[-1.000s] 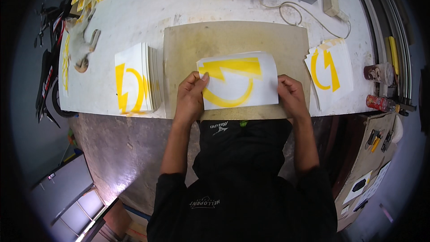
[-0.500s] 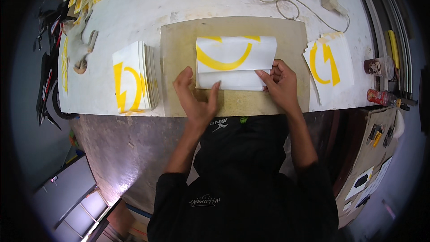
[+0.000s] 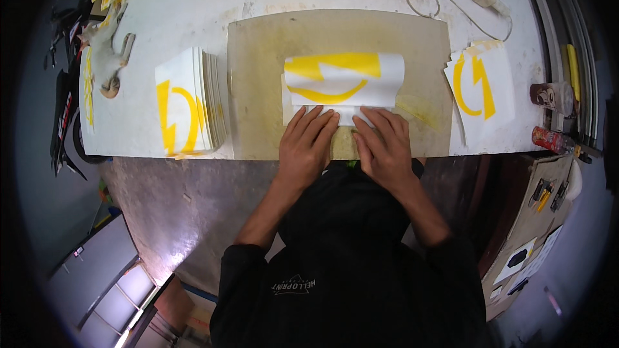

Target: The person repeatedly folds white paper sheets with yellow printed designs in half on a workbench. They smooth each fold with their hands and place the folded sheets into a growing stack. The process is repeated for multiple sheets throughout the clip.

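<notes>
1. Pressing flat, open, the left hand (image 3: 308, 145) and right hand (image 3: 385, 145) pin the folded yellow-printed sheet (image 3: 343, 84) on the tan mat (image 3: 338, 32).
2. Printed stacks lie left (image 3: 187, 111) and right (image 3: 480, 87); a cable (image 3: 445, 3) runs far.

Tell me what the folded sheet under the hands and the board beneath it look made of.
Folded sheet: thin white paper or film, likely sticker stock, with a flat yellow graphic; it curls in a smooth roll without creasing. Board: stiff tan panel, perhaps fibreboard or a worn mat; matte, scuffed, yellow-stained. Both hands press flat.
</notes>
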Motion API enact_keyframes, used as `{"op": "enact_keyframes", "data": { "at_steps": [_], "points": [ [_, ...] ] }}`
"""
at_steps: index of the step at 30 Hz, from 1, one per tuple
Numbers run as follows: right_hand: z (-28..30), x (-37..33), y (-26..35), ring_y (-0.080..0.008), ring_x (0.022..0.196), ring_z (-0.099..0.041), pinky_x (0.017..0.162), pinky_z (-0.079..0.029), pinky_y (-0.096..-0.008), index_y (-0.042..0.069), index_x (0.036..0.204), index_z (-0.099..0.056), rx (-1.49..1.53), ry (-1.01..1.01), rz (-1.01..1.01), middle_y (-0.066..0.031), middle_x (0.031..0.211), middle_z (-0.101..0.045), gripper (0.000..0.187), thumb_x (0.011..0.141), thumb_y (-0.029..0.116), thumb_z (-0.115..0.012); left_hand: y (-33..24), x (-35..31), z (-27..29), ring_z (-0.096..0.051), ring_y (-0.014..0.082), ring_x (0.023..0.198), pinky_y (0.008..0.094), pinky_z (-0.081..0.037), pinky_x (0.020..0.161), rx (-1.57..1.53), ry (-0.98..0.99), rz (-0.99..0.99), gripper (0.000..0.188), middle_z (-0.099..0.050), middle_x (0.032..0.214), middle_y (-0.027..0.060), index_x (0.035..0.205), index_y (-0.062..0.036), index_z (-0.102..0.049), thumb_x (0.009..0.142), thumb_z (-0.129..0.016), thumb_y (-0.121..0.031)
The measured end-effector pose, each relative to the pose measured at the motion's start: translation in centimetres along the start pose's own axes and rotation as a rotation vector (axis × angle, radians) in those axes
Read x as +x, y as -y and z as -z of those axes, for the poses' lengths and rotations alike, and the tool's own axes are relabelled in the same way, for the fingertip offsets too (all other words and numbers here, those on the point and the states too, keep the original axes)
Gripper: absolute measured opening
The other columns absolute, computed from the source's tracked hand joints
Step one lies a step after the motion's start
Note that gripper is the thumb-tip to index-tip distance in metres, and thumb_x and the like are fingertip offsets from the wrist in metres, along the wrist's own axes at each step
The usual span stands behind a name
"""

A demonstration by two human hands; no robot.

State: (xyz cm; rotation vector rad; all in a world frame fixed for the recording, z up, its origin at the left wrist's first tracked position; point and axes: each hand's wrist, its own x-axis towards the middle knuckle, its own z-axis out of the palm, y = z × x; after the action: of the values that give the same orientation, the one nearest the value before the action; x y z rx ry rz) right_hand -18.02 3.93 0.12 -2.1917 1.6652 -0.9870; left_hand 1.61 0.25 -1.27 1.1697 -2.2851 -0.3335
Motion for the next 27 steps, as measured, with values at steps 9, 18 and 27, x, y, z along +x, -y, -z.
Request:
{"op": "enact_keyframes", "data": {
  "at_steps": [9, 18, 27],
  "points": [
    [0.3, -2.2, -0.7, -0.0312, 0.125, -0.060, 0.115, -0.032, -0.0595, 0.004, 0.115, -0.073, -0.147, 0.088, 0.029, -0.0090, 0.126, -0.069, 0.030, 0.087, 0.015, -0.079, 0.5, -5.0, 2.8, -0.045, 0.0366, 0.148, 0.0572, -0.031, 0.122, 0.126, 0.190, 0.158, 0.054, -0.055, 0.153, 0.0149, 0.141, -0.0068, -0.063, 0.092, -0.076, -0.024],
    [-4.1, 4.3, 1.8, -0.0373, 0.140, -0.049, 0.117, -0.036, -0.0565, 0.004, 0.131, -0.068, -0.036, 0.199, 0.205, -0.0152, 0.144, -0.060, 0.042, 0.093, 0.022, -0.073, 0.1, -5.6, 2.2, -0.042, 0.0390, 0.149, 0.0622, -0.027, 0.122, 0.089, 0.108, 0.232, 0.056, -0.048, 0.158, 0.0201, 0.140, -0.0085, -0.064, 0.091, -0.077, -0.032],
    [-5.2, 9.8, -1.2, -0.0353, 0.154, -0.033, 0.125, -0.021, -0.0600, 0.004, 0.150, -0.053, -0.218, 0.380, 0.250, -0.0134, 0.162, -0.044, 0.064, 0.103, 0.048, -0.057, -1.5, -4.5, 1.5, -0.044, 0.0415, 0.144, 0.0655, -0.029, 0.118, 0.070, 0.034, 0.270, 0.049, -0.053, 0.151, 0.0201, 0.134, -0.0104, -0.068, 0.091, -0.078, -0.031]
  ]
}}
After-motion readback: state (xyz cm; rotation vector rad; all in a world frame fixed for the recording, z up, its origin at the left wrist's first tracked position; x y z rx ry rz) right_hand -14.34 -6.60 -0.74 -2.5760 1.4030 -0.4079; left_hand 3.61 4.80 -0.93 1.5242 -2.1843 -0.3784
